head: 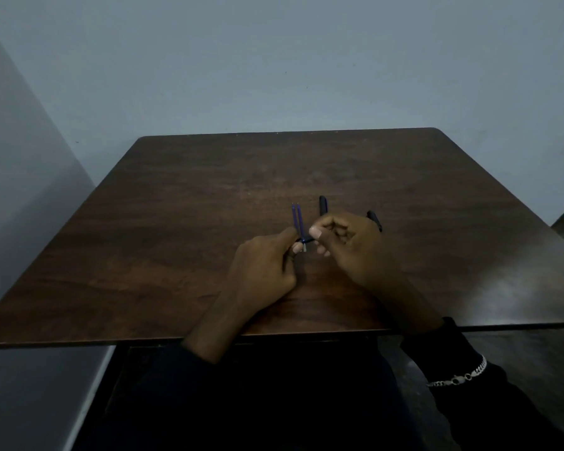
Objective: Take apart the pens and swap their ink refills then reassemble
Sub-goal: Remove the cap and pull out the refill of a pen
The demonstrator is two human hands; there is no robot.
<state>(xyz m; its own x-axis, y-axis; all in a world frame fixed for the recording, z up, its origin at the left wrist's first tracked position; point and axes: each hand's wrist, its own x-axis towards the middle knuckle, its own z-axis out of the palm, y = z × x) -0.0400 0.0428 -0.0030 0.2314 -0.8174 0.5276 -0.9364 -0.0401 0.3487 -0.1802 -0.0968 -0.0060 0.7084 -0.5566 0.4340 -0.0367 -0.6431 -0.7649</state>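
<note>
Head view: a dark wooden table (183, 229) stands against a pale wall (274, 60), and both hands work just right of its middle. The left hand (264, 266) is curled, its fingertips gripping the near ends of two blue ink refills (297, 219). The refills lie side by side, touching or nearly so, and point away from the person, their tips clear of the hand. The right hand (349, 245) is curled too. Its thumb and forefinger pinch a small dark piece (307, 240) that sits between the two hands, right at the base of the refills. What that piece is cannot be told in the dim light.

Behind the right hand lie two more parts. A black pen piece (323, 206) shows just beyond the knuckles, near the refills. A second black pen piece (375, 220) is further right and partly hidden by the hand. Both forearms wear dark sleeves, and a silver chain bracelet (459, 378) lies over the right sleeve.
</note>
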